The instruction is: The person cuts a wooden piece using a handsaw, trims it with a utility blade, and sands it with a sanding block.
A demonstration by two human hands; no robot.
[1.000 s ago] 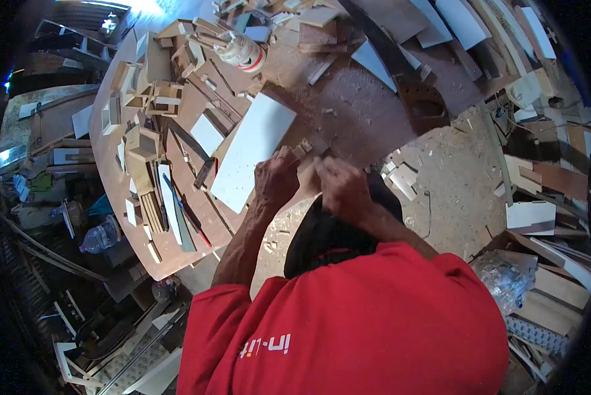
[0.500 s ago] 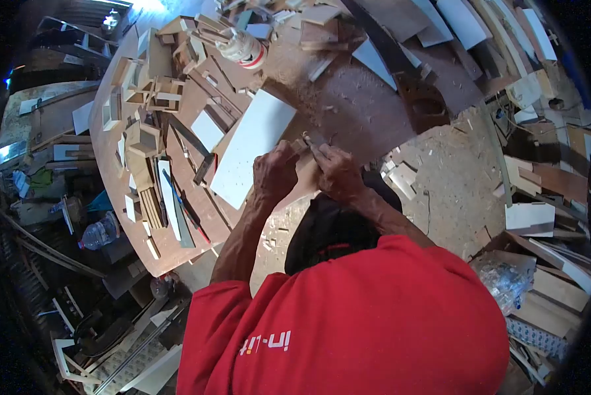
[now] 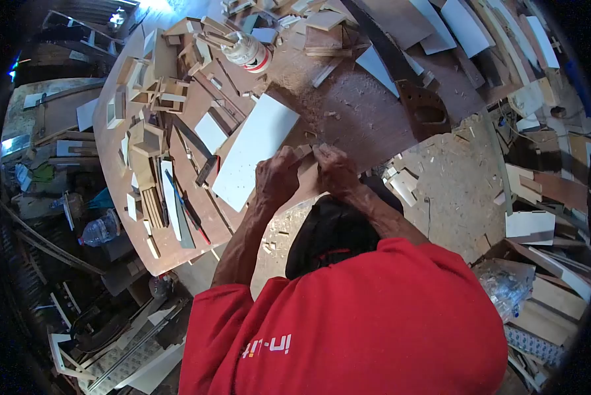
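Over the near edge of the workbench (image 3: pixel 348 141), both of my hands are close together. My left hand (image 3: pixel 277 178) is closed, its fingers wrapped round a small wooden piece (image 3: pixel 303 151) that shows between the two hands. My right hand (image 3: pixel 337 170) is also closed, fingertips pressed together beside the end of that piece. What lies inside the right fingers is hidden. Just left of my left hand, a white board (image 3: pixel 259 145) lies flat on the bench. Sawdust and shavings (image 3: pixel 309 99) are scattered beyond my hands.
A handsaw (image 3: pixel 422 105) lies at the right of the bench, its handle by the edge. Small wooden boxes (image 3: pixel 170 95), a white glue tub (image 3: pixel 249 54) and pencils (image 3: pixel 183 204) crowd the left. Offcuts (image 3: pixel 542 187) are piled on the right.
My right hand has turned slightly and its fingertips have moved up and over the small piece. The thin end that stuck out of the right fingers is less visible. My left hand has barely moved.
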